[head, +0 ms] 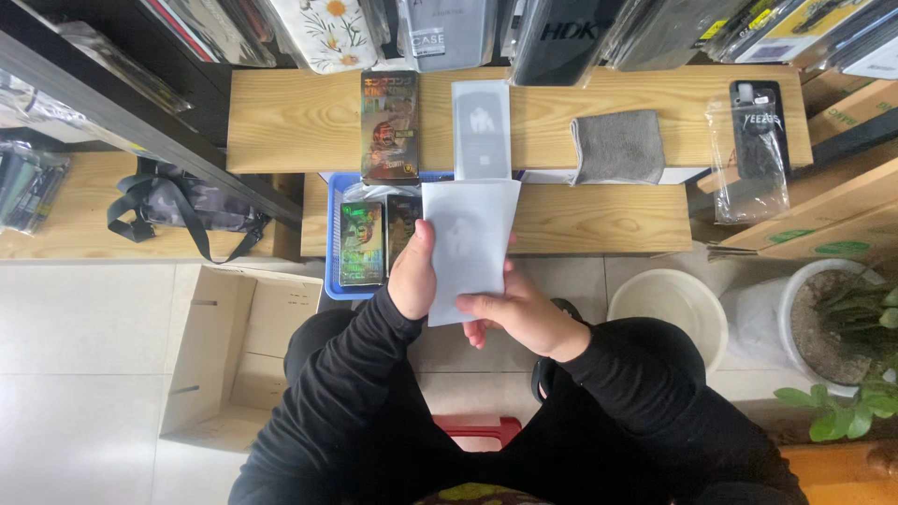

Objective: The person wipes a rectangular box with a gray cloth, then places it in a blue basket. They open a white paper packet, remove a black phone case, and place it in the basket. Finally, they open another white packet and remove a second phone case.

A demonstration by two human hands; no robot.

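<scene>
Head view, centre: the person sits above a pale tiled floor [84, 327], both arms in black sleeves, holding a white translucent sleeve [468, 245], a flat rectangular pouch of matte plastic or paper, just below the middle of the frame.
Left hand [413, 271]: closed on the sleeve's left edge, thumb on top and fingers hidden behind it.
Right hand [514, 313]: curled round the sleeve's lower right corner, thumb lying across the front and fingertips tucked under.
Upper centre: a light wooden shelf [281, 122] with visible grain carries a glossy holographic box [389, 126], tall and narrow, and just right of it a white card with a grey window [482, 129].
Upper right of centre: a folded grey cloth [617, 147], soft and napped, lies on the same shelf.
Far upper right: a dark phone case in a clear crinkled bag [754, 150].
Centre left: a blue plastic tray [332, 276] on the lower wooden shelf holds two more shiny boxes [361, 241].
Lower left: an open cardboard carton [234, 346], plain brown.
Left: a dark strap bag [182, 206].
Right: a round white bucket [669, 309] and a potted green plant [851, 346].
</scene>
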